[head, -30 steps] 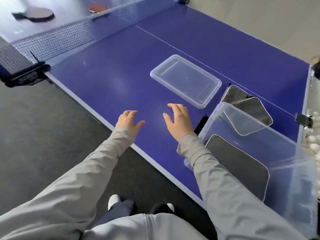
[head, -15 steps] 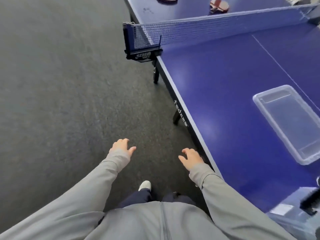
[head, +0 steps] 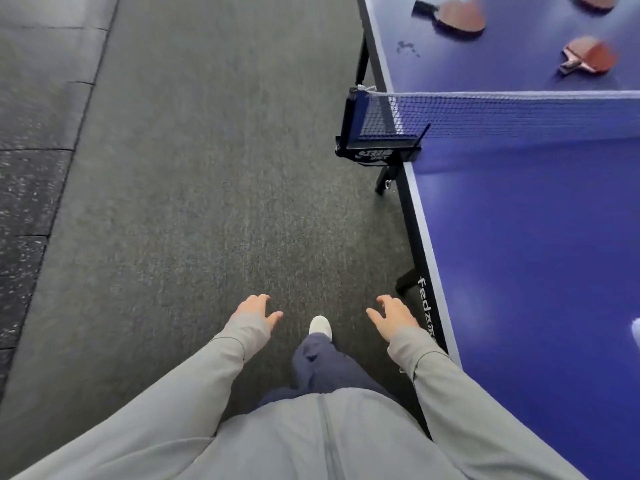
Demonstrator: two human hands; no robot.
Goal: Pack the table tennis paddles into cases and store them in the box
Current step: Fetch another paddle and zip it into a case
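Red paddles (head: 460, 16) blur beyond the net (head: 502, 114), one cut off at the frame's edge; they lie far ahead-right of my right hand (head: 393, 317). Both it and my left hand (head: 254, 308) hang empty, fingers spread.

Dark grey carpet (head: 194, 202) covers the floor, bordered on the left by darker speckled mats (head: 24, 188). A blue table tennis table (head: 540, 258) stands at right, a net (head: 502, 114) clamped across it. Soft, even light.
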